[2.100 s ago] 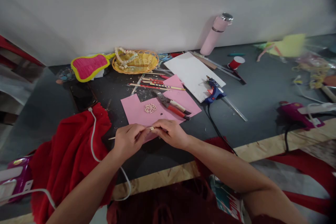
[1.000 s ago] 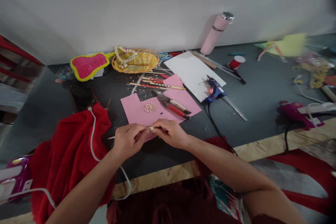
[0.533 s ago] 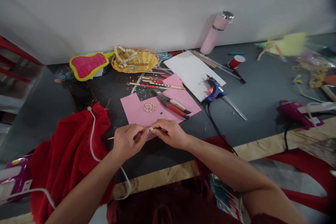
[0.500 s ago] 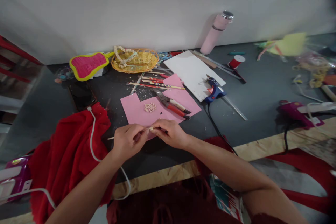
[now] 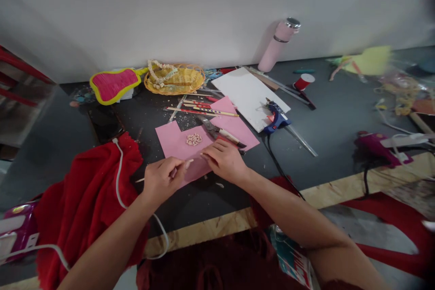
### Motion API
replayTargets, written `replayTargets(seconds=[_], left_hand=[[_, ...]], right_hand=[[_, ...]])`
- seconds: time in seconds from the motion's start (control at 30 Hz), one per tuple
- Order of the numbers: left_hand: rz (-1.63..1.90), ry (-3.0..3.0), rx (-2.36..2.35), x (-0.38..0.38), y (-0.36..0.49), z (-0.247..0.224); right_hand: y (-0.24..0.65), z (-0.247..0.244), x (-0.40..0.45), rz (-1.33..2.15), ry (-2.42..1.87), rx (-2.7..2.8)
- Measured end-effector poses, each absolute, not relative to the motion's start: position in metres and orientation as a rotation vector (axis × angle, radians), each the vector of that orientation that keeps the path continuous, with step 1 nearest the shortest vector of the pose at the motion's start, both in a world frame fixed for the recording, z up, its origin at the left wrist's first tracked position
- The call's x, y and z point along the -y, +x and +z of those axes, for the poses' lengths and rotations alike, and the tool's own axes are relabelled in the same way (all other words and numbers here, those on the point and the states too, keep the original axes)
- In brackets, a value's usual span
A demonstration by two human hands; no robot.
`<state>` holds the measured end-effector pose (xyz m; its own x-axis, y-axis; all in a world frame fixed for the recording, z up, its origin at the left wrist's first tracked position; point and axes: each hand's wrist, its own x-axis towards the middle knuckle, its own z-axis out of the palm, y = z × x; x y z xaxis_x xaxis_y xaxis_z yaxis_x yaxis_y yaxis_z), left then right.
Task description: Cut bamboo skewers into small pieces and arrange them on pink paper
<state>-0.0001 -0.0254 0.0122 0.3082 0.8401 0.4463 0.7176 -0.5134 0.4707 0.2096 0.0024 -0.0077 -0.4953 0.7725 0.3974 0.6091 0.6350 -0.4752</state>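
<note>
My left hand (image 5: 162,176) is closed around a thin wooden stick (image 5: 140,180). One pale end of it shows past my fingertips, the other behind the hand. A short way off, my right hand (image 5: 226,159) is pinched above the pink paper (image 5: 170,140). Whatever its fingertips hold is too small to make out. On the paper lies a small heap of short pale wooden pieces (image 5: 194,139). Red-handled pliers (image 5: 212,129) rest beside the heap, their handles partly hidden by my right hand.
Behind the paper lie several patterned chopsticks (image 5: 200,111) and a wicker basket (image 5: 185,82). A blue glue gun (image 5: 277,120) sits on a white board (image 5: 238,86). A pink bottle (image 5: 277,47) stands by the wall. Red cloth (image 5: 95,190) and a phone (image 5: 105,123) are at left.
My hands were together at the stick's end; now they are apart. The right hand has moved right and slightly up, toward the pliers. The left hand still holds the stick.
</note>
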Motion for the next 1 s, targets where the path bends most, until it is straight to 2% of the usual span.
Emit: replayTargets(seconds=[0.1, 0.33, 0.57, 0.73, 0.87, 1.0], left_hand=[[1.014, 2.336, -1.493, 0.023, -0.004, 0.012], [1.021, 2.313, -1.502, 0.025, -0.007, 0.012], [1.011, 2.304, -1.532, 0.025, -0.009, 0.011], [1.038, 2.291, -1.537, 0.024, -0.01, 0.012], [1.039, 2.24, -1.557, 0.024, -0.01, 0.012], [1.047, 2.21, -1.582, 0.025, -0.011, 0.012]], right_hand=[[0.213, -0.013, -0.009, 0.251, -1.216, 2.308], [0.23, -0.003, -0.014, 0.236, -1.254, 2.215], [0.258, 0.007, -0.015, 0.069, -1.647, 2.318], [0.255, 0.005, -0.016, 0.067, -1.666, 2.314], [0.258, 0.01, -0.017, 0.365, -1.558, 1.984], [0.257, 0.02, -0.013, 0.987, -1.187, 1.468]])
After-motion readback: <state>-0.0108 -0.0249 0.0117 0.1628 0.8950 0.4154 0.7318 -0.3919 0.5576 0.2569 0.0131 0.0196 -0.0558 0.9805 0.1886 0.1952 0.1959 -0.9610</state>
